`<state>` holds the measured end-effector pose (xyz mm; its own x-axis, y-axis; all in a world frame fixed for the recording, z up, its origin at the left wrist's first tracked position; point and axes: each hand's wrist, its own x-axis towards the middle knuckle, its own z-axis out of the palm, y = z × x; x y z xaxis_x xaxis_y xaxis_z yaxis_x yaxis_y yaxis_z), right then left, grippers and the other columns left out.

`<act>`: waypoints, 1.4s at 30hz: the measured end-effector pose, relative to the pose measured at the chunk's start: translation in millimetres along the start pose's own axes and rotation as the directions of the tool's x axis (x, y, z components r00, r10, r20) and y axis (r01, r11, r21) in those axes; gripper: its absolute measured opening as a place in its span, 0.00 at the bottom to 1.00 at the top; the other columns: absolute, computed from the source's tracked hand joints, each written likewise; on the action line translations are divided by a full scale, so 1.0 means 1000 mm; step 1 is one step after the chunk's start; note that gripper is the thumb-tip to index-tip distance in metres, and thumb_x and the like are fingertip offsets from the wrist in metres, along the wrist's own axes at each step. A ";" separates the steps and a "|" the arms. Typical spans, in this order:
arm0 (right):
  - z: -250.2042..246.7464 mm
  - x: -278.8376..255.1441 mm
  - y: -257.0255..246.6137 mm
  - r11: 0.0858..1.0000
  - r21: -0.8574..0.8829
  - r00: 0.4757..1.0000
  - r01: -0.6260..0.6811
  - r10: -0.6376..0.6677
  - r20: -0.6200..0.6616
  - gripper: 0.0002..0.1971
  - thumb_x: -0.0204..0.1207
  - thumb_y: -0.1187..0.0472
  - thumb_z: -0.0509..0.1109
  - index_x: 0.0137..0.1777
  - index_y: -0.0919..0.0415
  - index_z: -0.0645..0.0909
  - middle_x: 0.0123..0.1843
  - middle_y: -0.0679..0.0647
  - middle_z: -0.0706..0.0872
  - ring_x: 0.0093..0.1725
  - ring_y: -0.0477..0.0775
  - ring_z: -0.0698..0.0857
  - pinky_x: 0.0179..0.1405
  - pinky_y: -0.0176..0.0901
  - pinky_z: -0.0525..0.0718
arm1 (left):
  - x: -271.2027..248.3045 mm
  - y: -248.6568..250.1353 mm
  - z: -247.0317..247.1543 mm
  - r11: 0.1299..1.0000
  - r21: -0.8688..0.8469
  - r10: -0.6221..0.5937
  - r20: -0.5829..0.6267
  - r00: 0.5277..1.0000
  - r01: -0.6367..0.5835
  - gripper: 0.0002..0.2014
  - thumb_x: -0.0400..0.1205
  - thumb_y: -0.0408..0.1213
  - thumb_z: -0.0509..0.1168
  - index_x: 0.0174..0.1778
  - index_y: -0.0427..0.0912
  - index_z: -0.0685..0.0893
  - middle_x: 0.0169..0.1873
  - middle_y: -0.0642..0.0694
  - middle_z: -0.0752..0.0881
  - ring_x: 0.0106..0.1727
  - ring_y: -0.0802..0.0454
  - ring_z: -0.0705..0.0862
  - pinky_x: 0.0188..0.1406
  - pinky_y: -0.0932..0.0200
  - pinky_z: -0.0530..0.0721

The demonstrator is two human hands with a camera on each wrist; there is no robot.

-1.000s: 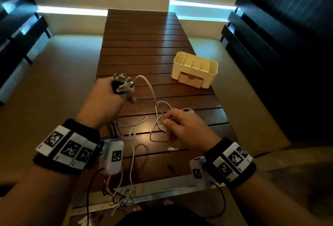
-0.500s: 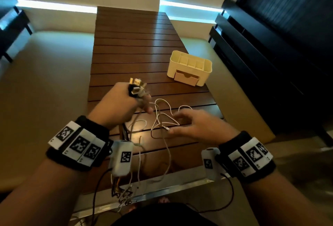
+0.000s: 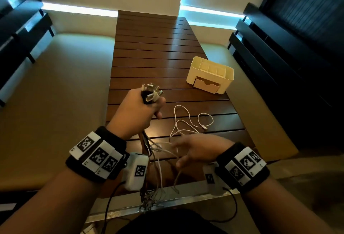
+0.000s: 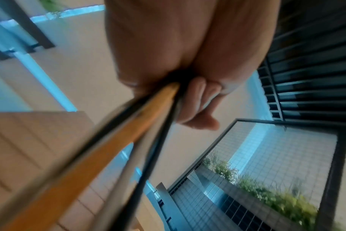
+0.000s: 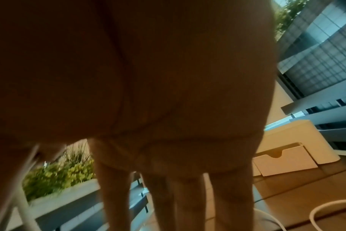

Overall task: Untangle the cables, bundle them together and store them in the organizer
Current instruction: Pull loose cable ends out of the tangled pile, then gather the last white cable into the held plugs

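The left hand (image 3: 136, 110) is raised above the near middle of the desk (image 3: 152, 51), fingers curled tight round a bunch of cables (image 3: 149, 141). Their plugs (image 3: 151, 91) splay out of the top of the fist. The cords drop from the bottom of the fist, past the near desk edge, and out of sight toward the lap. The left wrist view shows orange, black and pale cords leaving the fist close together.

The right hand (image 3: 197, 150) is low and near, to the right of the hanging cords, fingers spread and straight, gripping nothing. It looks to be combing through the pale strands, though blur makes contact hard to confirm.

One white cable (image 3: 188, 122) lies in loose loops on the desk, just beyond the right hand, its small end plug pointing right. The organizer (image 3: 210, 74) stands further off to the right, near the desk's right edge, compartments open on top, drawer slightly out.

Risks, as a judgement:
- Spread fingers dragged down through crossed strands could pull a knot tighter.
- The hanging ends could catch on the near desk edge.
- A hard tug could slide plugs out of the fist.
- The white cable could be snagged and dragged off the desk.
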<state>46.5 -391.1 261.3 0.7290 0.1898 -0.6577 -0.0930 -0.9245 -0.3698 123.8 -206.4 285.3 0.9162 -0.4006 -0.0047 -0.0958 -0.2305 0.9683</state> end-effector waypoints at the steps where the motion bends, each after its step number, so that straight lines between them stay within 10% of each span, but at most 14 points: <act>1: -0.005 0.000 0.000 1.000 0.021 0.999 0.007 -0.006 -0.050 0.39 0.72 0.44 0.79 0.82 0.41 0.66 0.82 0.42 0.69 0.78 0.49 0.69 0.71 0.47 0.69 | 0.002 -0.003 0.000 0.997 -0.071 -0.013 -0.023 1.000 0.011 0.06 0.86 0.38 0.66 0.49 0.38 0.83 0.25 0.45 0.85 0.17 0.58 0.72 0.19 0.61 0.71; 9: -0.009 0.013 -0.019 0.702 0.587 0.914 0.403 -0.277 -0.296 0.36 0.74 0.57 0.79 0.80 0.43 0.67 0.80 0.44 0.74 0.77 0.39 0.72 0.79 0.48 0.69 | 0.000 0.011 0.016 0.872 -0.483 0.059 -0.046 0.997 -0.074 0.06 0.87 0.35 0.63 0.44 0.44 0.79 0.26 0.47 0.78 0.20 0.58 0.72 0.18 0.65 0.72; 12: 0.008 0.023 -0.020 0.779 0.501 0.926 0.377 -0.320 -0.200 0.15 0.81 0.60 0.72 0.66 0.64 0.82 0.63 0.62 0.87 0.63 0.59 0.87 0.70 0.60 0.81 | 0.003 0.019 0.017 0.804 -0.589 0.061 -0.062 0.996 -0.085 0.06 0.88 0.35 0.62 0.45 0.45 0.78 0.27 0.47 0.79 0.20 0.58 0.69 0.19 0.65 0.67; 15: 0.013 0.021 -0.013 0.812 0.472 0.937 0.342 -0.332 -0.108 0.12 0.84 0.60 0.68 0.61 0.69 0.83 0.49 0.54 0.90 0.51 0.50 0.89 0.62 0.44 0.86 | 0.001 0.017 0.015 0.799 -0.598 0.045 -0.058 0.997 -0.071 0.06 0.88 0.35 0.62 0.45 0.45 0.78 0.27 0.46 0.80 0.20 0.58 0.70 0.20 0.65 0.70; 21: -0.013 0.003 0.015 0.781 0.495 0.923 0.381 -0.291 -0.251 0.32 0.74 0.53 0.77 0.78 0.46 0.71 0.73 0.43 0.79 0.73 0.45 0.78 0.76 0.59 0.76 | -0.008 0.005 0.026 0.922 -0.384 0.037 -0.008 0.999 -0.037 0.10 0.85 0.45 0.62 0.45 0.42 0.81 0.33 0.42 0.89 0.35 0.44 0.89 0.35 0.53 0.88; 25: -0.038 -0.012 0.015 0.578 0.487 0.737 0.654 -0.342 -0.583 0.34 0.75 0.56 0.72 0.81 0.46 0.67 0.80 0.45 0.73 0.80 0.46 0.71 0.79 0.58 0.71 | -0.011 -0.002 0.039 0.964 -0.260 -0.035 0.070 0.997 0.052 0.13 0.86 0.46 0.62 0.51 0.39 0.82 0.31 0.40 0.85 0.33 0.42 0.88 0.32 0.50 0.87; 29: -0.045 -0.012 0.009 0.522 0.479 0.707 0.706 -0.471 -0.528 0.30 0.78 0.68 0.67 0.81 0.56 0.68 0.76 0.63 0.76 0.72 0.65 0.78 0.72 0.56 0.80 | -0.011 -0.003 0.048 0.984 -0.172 -0.022 0.100 0.995 0.039 0.13 0.89 0.41 0.61 0.53 0.34 0.83 0.32 0.40 0.84 0.29 0.45 0.84 0.27 0.57 0.82; 31: -0.049 -0.009 0.017 0.505 0.477 0.694 0.720 -0.493 -0.525 0.28 0.80 0.69 0.66 0.81 0.60 0.69 0.76 0.61 0.77 0.74 0.58 0.79 0.74 0.53 0.79 | -0.012 -0.003 0.050 0.985 -0.163 -0.038 0.063 0.997 0.048 0.13 0.88 0.42 0.62 0.48 0.34 0.81 0.28 0.41 0.76 0.25 0.48 0.76 0.23 0.58 0.77; 37: -0.052 0.020 0.080 0.608 0.546 0.688 0.576 0.000 -0.726 0.10 0.83 0.61 0.69 0.58 0.46 0.85 0.58 0.46 0.88 0.60 0.50 0.87 0.55 0.44 0.87 | -0.020 0.000 0.045 0.973 -0.219 -0.081 -0.017 0.997 0.075 0.12 0.87 0.44 0.63 0.39 0.45 0.74 0.25 0.51 0.67 0.26 0.52 0.61 0.27 0.55 0.62; 42: -0.025 0.080 0.156 0.683 0.686 0.748 0.249 0.314 -0.585 0.08 0.80 0.65 0.71 0.46 0.49 0.86 0.51 0.53 0.89 0.54 0.57 0.87 0.54 0.54 0.87 | -0.026 0.002 0.043 0.979 -0.199 -0.053 -0.019 0.998 0.048 0.15 0.87 0.44 0.63 0.38 0.41 0.72 0.25 0.47 0.65 0.26 0.49 0.60 0.26 0.54 0.61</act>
<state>106.8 -528.1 167.4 0.9125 -0.3422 -0.2241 -0.3471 -0.3577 -0.8670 82.7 -234.5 276.2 0.9272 -0.3710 -0.0511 0.0275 -0.0685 0.9973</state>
